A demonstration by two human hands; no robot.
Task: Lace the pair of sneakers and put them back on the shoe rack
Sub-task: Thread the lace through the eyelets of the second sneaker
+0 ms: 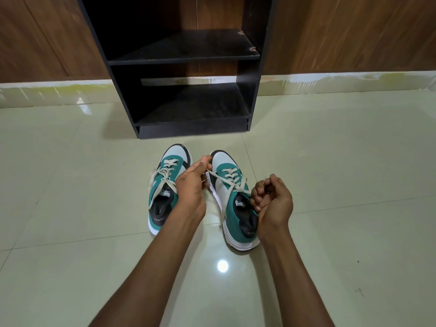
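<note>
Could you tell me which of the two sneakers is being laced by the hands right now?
The right sneaker: the left hand and right hand each pull one of its lace ends. The left sneaker lies untouched, laces loose.

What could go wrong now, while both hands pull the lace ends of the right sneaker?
1. The left hand pinches the beige lace only at its tip; it may slip.
2. The right hand pulls sideways, so the teal and white right sneaker could tip on the glossy tile floor.
3. The left sneaker has loose lace ends.
</note>
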